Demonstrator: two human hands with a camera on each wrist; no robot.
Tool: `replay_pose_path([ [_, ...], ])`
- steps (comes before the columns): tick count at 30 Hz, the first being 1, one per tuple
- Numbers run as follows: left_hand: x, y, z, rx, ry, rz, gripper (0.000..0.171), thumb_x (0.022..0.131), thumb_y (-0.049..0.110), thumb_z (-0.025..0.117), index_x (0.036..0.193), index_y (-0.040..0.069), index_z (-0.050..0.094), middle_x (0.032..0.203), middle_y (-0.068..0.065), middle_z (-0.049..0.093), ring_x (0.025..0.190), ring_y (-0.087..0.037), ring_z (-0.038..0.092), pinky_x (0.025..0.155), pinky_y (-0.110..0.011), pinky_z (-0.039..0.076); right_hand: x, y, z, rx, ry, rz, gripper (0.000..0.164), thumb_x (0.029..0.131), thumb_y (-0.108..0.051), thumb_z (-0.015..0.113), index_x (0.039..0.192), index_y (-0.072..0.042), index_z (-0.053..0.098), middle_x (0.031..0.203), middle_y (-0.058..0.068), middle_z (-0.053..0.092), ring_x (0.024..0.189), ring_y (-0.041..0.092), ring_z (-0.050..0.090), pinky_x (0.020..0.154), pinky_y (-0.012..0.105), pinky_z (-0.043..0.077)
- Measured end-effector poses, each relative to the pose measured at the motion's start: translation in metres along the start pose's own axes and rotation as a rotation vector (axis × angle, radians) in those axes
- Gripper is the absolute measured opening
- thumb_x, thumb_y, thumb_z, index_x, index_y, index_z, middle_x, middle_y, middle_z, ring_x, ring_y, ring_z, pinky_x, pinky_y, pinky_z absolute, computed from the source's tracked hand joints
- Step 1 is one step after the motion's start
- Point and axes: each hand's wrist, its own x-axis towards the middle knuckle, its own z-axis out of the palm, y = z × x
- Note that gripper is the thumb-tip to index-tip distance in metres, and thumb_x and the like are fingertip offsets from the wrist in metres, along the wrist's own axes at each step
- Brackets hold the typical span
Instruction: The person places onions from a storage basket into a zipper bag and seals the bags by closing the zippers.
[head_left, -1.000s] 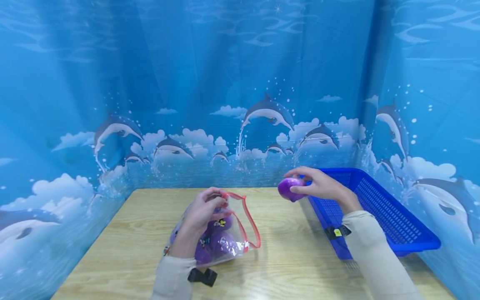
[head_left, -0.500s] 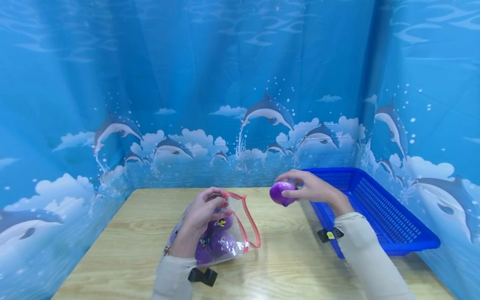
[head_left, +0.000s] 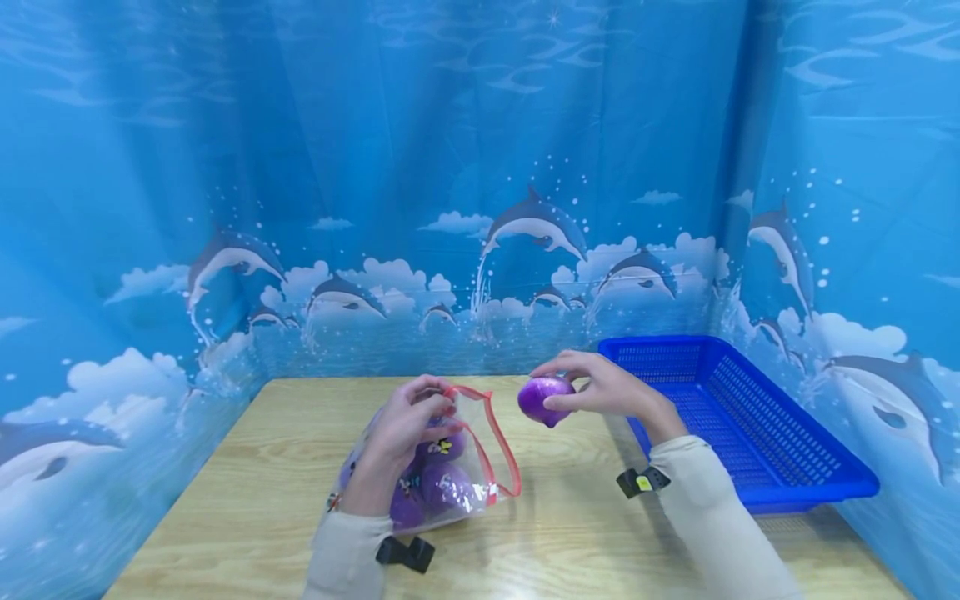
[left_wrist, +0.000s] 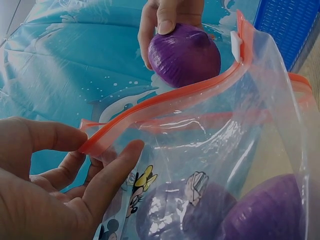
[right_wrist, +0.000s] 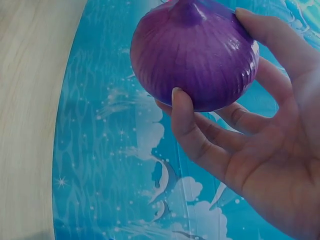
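Observation:
A glossy purple onion [right_wrist: 195, 57] with a pointed tip is held between the thumb and fingers of my right hand [head_left: 600, 387], in the air just right of the bag's mouth. My left hand [head_left: 405, 425] pinches the red zip edge of a clear plastic zip bag [left_wrist: 210, 145] printed with cartoon figures. The bag's mouth gapes toward the right hand, and a white slider sits on its red strip. Inside the bag lie several purple onions [head_left: 448, 487], partly hidden by the left hand and the prints.
A blue plastic basket [head_left: 750, 417] with slotted walls stands at the right of the wooden table [head_left: 570, 533], and the right forearm passes in front of its near left side. A blue dolphin-print curtain [head_left: 480, 167] hangs behind and at both sides.
My right hand has carried the onion leftward and slightly down, away from the basket and closer to the bag's mouth. The left hand and the bag have stayed put.

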Motion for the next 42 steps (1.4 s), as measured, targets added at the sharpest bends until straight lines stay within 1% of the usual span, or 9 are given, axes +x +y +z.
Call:
replay_pose_path([
  [5, 0.0, 0.0, 0.0, -0.002, -0.002, -0.006, 0.014, 0.096, -0.003, 0.06, 0.108, 0.003, 0.064, 0.097, -0.008, 0.064, 0.095, -0.025, 0.066, 0.083, -0.04, 0.068, 0.003, -0.004, 0.008, 0.01, -0.005, -0.006, 0.042, 0.094, -0.028, 0.076, 0.133, -0.018, 0.068, 0.125, 0.01, 0.066, 0.115, 0.031, 0.065, 0.09, 0.039, 0.064],
  [7, 0.0, 0.0, 0.001, -0.002, -0.002, -0.005, 0.014, 0.096, -0.003, 0.061, 0.108, 0.003, 0.064, 0.097, -0.008, 0.064, 0.094, -0.025, 0.066, 0.083, -0.04, 0.068, 0.004, -0.006, 0.012, 0.023, -0.012, -0.018, 0.042, 0.093, -0.029, 0.076, 0.133, -0.017, 0.068, 0.125, 0.01, 0.066, 0.114, 0.029, 0.066, 0.089, 0.037, 0.064],
  [12, 0.0, 0.001, 0.001, 0.005, 0.002, -0.001, 0.014, 0.096, -0.003, 0.061, 0.108, 0.003, 0.064, 0.096, -0.008, 0.064, 0.093, -0.024, 0.066, 0.083, -0.04, 0.068, 0.007, -0.013, 0.021, 0.061, -0.048, -0.051, 0.043, 0.094, -0.028, 0.076, 0.134, -0.014, 0.067, 0.124, 0.01, 0.065, 0.111, 0.025, 0.065, 0.084, 0.03, 0.065],
  [16, -0.001, 0.001, 0.001, 0.004, 0.003, 0.0, 0.014, 0.096, -0.003, 0.061, 0.108, 0.003, 0.064, 0.099, -0.01, 0.065, 0.092, -0.023, 0.066, 0.082, -0.04, 0.068, 0.009, -0.017, 0.028, 0.085, -0.074, -0.08, 0.041, 0.094, -0.025, 0.075, 0.133, -0.014, 0.068, 0.124, 0.012, 0.065, 0.111, 0.026, 0.064, 0.083, 0.028, 0.065],
  [19, 0.0, 0.001, 0.001, 0.006, 0.006, 0.0, 0.014, 0.096, -0.003, 0.06, 0.108, 0.003, 0.064, 0.101, -0.012, 0.065, 0.091, -0.022, 0.066, 0.082, -0.04, 0.068, 0.01, -0.021, 0.033, 0.091, -0.088, -0.075, 0.04, 0.094, -0.026, 0.076, 0.132, -0.017, 0.068, 0.126, 0.01, 0.065, 0.113, 0.026, 0.063, 0.083, 0.028, 0.065],
  [22, 0.0, 0.0, 0.001, 0.011, 0.008, 0.001, 0.014, 0.096, -0.003, 0.06, 0.108, 0.003, 0.064, 0.099, -0.011, 0.065, 0.09, -0.022, 0.066, 0.082, -0.04, 0.068, 0.009, -0.023, 0.039, 0.087, -0.096, -0.066, 0.041, 0.093, -0.028, 0.076, 0.132, -0.018, 0.068, 0.128, 0.008, 0.065, 0.113, 0.025, 0.064, 0.083, 0.027, 0.064],
  [28, 0.001, -0.001, 0.002, 0.018, 0.006, 0.012, 0.014, 0.097, -0.004, 0.059, 0.108, 0.002, 0.064, 0.095, -0.009, 0.064, 0.091, -0.024, 0.066, 0.081, -0.04, 0.068, 0.009, -0.025, 0.05, 0.079, -0.096, -0.091, 0.041, 0.094, -0.028, 0.076, 0.132, -0.016, 0.069, 0.125, 0.006, 0.068, 0.111, 0.024, 0.064, 0.08, 0.026, 0.064],
  [34, 0.0, -0.001, 0.002, 0.021, 0.008, 0.016, 0.013, 0.097, -0.003, 0.059, 0.108, 0.002, 0.064, 0.098, -0.011, 0.064, 0.088, -0.021, 0.065, 0.08, -0.039, 0.068, 0.009, -0.024, 0.061, 0.086, -0.106, -0.098, 0.042, 0.095, -0.029, 0.075, 0.134, -0.015, 0.068, 0.123, 0.007, 0.067, 0.107, 0.019, 0.066, 0.078, 0.024, 0.064],
  [42, 0.001, -0.001, 0.001, 0.036, 0.0, 0.016, 0.014, 0.097, -0.002, 0.059, 0.109, 0.002, 0.064, 0.1, -0.011, 0.065, 0.088, -0.02, 0.066, 0.08, -0.038, 0.068, 0.006, -0.02, 0.069, 0.132, -0.082, -0.07, 0.045, 0.094, -0.028, 0.076, 0.135, -0.012, 0.066, 0.126, 0.009, 0.067, 0.11, 0.026, 0.066, 0.079, 0.024, 0.065],
])
